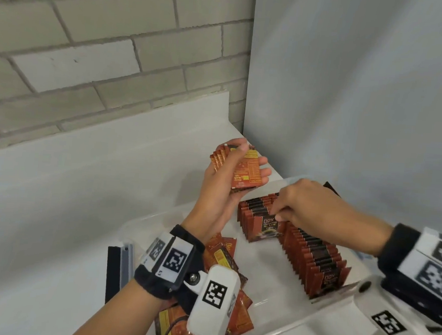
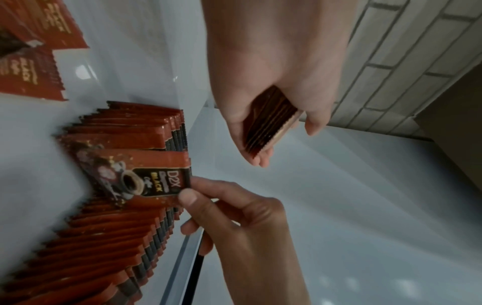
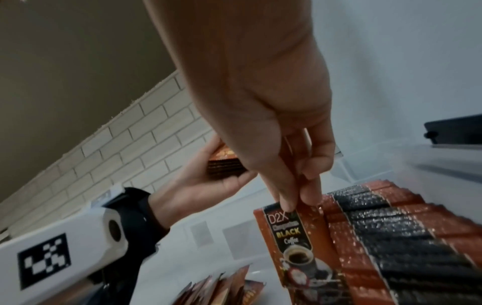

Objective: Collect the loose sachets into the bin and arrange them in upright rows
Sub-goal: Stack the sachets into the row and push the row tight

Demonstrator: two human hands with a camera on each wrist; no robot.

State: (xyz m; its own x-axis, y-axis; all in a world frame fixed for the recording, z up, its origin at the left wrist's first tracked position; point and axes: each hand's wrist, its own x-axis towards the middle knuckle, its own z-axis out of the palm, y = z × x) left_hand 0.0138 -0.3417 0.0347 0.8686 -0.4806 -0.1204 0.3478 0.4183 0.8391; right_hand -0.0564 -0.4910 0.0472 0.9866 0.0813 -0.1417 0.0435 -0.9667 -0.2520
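Observation:
A clear plastic bin [image 1: 281,330] stands on a white counter. Inside it, red-and-black coffee sachets stand in an upright row [image 1: 310,256], also seen in the wrist views [image 2: 117,227] [image 3: 391,237]. My right hand [image 1: 277,215] pinches the top edge of one sachet [image 3: 294,243] at a gap in that row [image 2: 146,179]. Above the bin's far side, my left hand [image 1: 252,159] grips a small stack of sachets [image 1: 246,169], edges showing [image 2: 268,121]. Loose sachets [image 1: 222,273] lie heaped in the bin's near left part, partly hidden by my left wrist.
A black and grey flat object [image 1: 116,270] stands against the bin's left outer side. A brick wall rises behind the white counter [image 1: 80,196], and a plain white wall closes the right side. A black piece [image 3: 453,132] shows beyond the bin's rim.

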